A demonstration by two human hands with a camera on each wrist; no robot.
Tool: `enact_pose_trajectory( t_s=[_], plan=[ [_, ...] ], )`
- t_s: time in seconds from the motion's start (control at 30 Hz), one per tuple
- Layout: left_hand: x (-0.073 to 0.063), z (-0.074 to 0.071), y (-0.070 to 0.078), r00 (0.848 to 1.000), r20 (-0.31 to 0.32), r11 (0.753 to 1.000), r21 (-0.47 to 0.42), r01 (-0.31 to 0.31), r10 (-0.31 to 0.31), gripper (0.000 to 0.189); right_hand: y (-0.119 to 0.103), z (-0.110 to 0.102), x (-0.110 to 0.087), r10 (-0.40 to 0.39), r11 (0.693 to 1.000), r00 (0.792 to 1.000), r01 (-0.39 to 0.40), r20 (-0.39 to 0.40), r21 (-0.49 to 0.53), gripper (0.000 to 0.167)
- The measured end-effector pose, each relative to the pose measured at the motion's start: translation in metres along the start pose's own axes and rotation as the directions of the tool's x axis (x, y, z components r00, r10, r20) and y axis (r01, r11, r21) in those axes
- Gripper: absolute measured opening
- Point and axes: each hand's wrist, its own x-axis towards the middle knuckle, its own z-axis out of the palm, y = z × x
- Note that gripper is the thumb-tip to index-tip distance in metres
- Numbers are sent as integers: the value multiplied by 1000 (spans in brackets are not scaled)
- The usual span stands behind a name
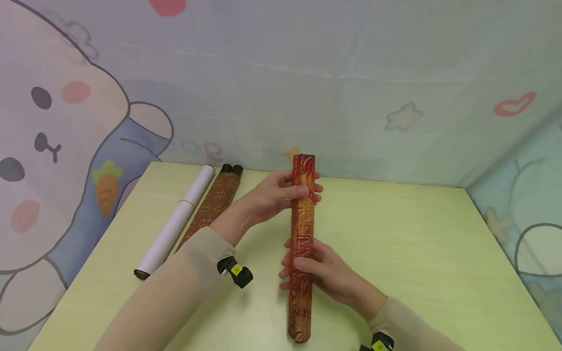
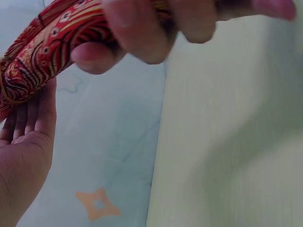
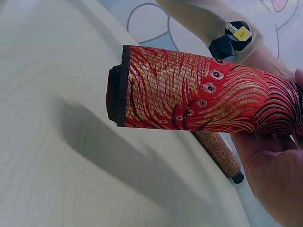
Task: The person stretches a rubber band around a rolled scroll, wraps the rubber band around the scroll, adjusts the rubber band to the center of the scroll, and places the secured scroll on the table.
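Both hands hold a red-and-gold brocade scroll (image 1: 303, 219), rolled up and standing lengthwise away from me above the table. My left hand (image 1: 281, 192) grips it near the far end, thumb across the front and fingertips showing past its right side. Lower down, my right hand (image 1: 331, 273) holds it from the right, thumb on the front and fingers behind, tips out on the left. In the right wrist view the brocade scroll (image 3: 189, 92) shows a dark-edged, layered end. Fingers (image 2: 137, 28) of the left hand wrap the roll in the left wrist view.
On the table's left side lie a white rolled scroll (image 1: 175, 224) tied with a thin band and a brown patterned scroll (image 1: 217, 197) with two black ends. The pale table (image 1: 395, 253) meets a printed cloth backdrop (image 1: 333, 97) behind it.
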Motion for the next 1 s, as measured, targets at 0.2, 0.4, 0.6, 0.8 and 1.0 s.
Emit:
enact_pose_trajectory(
  t_s=[0.2,0.4,0.6,0.8,1.0],
  plan=[
    [-3,1,-6,1000,13,1000,14,11,-12,60,0,-1,3,-16,1000,1000,16,-4,-15,39],
    [-6,-1,-14,998,56,998,51,39,-41,99,-1,-6,3,-19,999,1000,18,-9,-32,35],
    [-9,-2,-18,990,112,992,99,76,-87,78,-4,-9,3,-33,999,999,32,-28,-30,33],
    [0,-1,-7,996,85,996,82,33,-40,89,-10,-10,9,-38,998,999,36,-39,-53,33],
    [9,0,3,1000,-6,1000,2,-14,14,48,-9,-10,10,-23,997,999,20,-49,-77,35]
  ],
)
